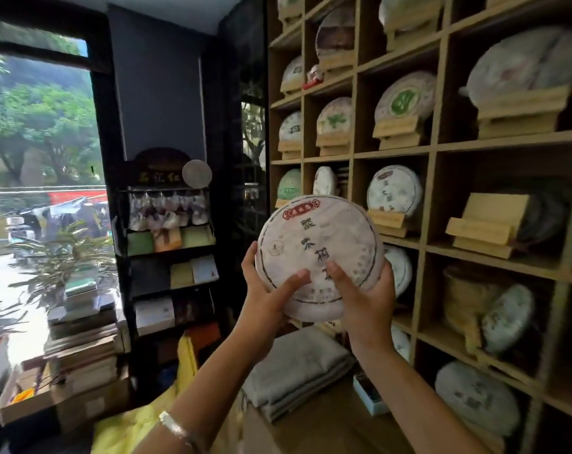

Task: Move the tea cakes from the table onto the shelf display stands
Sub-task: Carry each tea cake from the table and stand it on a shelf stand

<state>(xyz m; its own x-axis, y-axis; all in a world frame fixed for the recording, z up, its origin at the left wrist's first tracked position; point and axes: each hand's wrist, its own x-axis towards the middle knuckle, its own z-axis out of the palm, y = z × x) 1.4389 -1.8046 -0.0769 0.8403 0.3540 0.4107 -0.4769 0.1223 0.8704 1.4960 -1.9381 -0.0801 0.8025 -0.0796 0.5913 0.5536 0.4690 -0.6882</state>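
Observation:
I hold a round tea cake (317, 244) in white paper with a red label and dark characters, raised upright in front of the wooden shelf (432, 198). My left hand (265, 296) grips its lower left edge, thumb on the face. My right hand (366, 296) grips the lower right edge, thumb also on the face. To the right, one cubby has a bare wooden display stand (487, 221) with a dark cake behind it. Other cubbies hold wrapped cakes on stands (396, 194).
A folded grey cloth (297, 371) lies on a brown surface below my arms, next to a small blue-edged box (369, 394). A black rack of tea packets (170, 237) stands left of the shelf. Stacked books (81, 335) and a plant sit by the window.

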